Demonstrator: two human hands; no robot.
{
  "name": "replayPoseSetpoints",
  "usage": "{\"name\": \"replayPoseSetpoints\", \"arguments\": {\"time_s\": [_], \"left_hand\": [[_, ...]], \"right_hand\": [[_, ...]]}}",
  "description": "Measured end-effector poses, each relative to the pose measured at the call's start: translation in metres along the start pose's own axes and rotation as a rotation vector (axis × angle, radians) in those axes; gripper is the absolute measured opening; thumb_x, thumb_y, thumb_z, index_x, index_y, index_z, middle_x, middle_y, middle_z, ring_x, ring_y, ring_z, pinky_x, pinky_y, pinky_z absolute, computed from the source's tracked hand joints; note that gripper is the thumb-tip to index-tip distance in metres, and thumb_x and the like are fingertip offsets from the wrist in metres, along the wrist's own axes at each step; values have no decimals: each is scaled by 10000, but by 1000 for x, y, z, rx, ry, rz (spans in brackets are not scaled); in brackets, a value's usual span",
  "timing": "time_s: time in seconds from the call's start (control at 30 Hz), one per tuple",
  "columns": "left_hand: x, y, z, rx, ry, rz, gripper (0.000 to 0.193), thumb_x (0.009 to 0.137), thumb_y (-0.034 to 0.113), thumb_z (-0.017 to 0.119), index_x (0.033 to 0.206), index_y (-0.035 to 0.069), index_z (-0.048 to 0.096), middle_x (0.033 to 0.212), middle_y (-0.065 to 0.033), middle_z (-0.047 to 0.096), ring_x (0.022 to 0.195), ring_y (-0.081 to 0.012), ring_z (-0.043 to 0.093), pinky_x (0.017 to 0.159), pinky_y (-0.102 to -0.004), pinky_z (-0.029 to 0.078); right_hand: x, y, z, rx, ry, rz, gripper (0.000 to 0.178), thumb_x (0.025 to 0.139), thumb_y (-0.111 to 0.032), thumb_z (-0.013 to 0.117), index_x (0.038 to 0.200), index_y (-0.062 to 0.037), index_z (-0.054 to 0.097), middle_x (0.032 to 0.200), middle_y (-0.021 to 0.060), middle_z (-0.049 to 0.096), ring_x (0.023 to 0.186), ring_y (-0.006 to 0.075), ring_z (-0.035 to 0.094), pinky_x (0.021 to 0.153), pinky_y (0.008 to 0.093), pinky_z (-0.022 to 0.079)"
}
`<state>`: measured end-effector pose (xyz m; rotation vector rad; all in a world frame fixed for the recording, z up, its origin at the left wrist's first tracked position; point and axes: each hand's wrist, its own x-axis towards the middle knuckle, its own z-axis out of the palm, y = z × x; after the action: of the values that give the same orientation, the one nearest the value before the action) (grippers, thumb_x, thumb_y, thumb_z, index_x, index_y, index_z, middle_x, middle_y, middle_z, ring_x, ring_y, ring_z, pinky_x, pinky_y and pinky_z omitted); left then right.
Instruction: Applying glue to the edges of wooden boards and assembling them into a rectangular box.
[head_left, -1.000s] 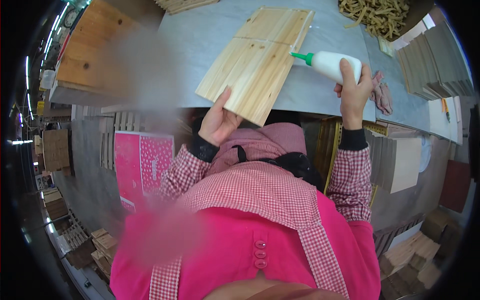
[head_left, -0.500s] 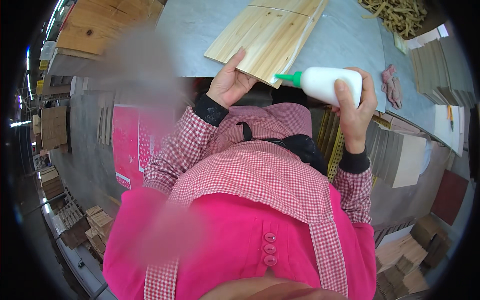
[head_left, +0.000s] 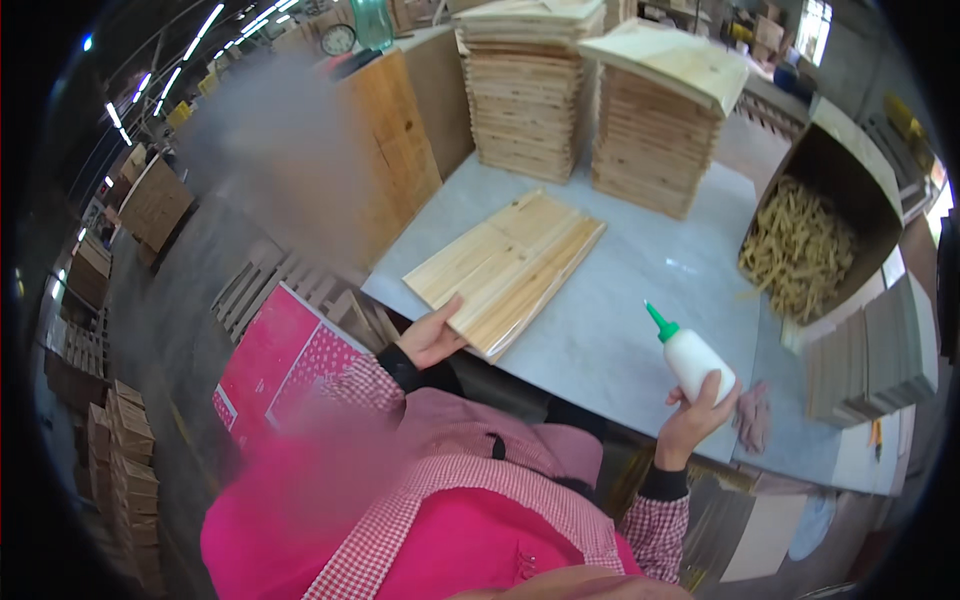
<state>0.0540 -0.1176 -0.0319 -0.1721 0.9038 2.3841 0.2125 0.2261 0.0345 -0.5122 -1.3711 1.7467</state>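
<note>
My right hand had its grip closed round the white plastic glue bottle with the green nozzle, tip up and lifted off the grey worktop. My left hand pinched the near corner of the pale slatted pine panel, which lay flat at the worktop's edge. I judged steady pressure there mattered, so the panel could not slide. Stacks of similar panels and a cardboard box of wood sticks stood behind.
</note>
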Motion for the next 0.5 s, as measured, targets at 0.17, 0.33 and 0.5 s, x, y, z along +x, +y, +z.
{"name": "replayPoseSetpoints", "arguments": {"time_s": [0.17,0.33,0.5], "left_hand": [[-13,104,22,976,73,-671,471,983,403,489,1231,5,530,1202,-160,609,1019,-226,636,885,-354,517],[57,134,180,958,-160,76,467,961,452,518,1027,1,619,1016,-121,664,966,-196,649,835,-347,527],[167,112,327,70,-321,-43,664,901,388,637,1336,-22,349,1363,-193,431,1263,-347,447,1080,-487,376]], "right_hand": [[16,0,6,50,23,-21,386,936,-347,521,1133,-23,453,910,124,561,542,164,527,408,249,394],[27,2,7,88,83,-14,398,928,-357,522,1139,-27,448,900,121,556,561,165,536,407,246,396],[31,6,11,111,70,8,402,924,-356,523,1143,-28,445,909,123,553,575,172,544,406,248,402]]}}
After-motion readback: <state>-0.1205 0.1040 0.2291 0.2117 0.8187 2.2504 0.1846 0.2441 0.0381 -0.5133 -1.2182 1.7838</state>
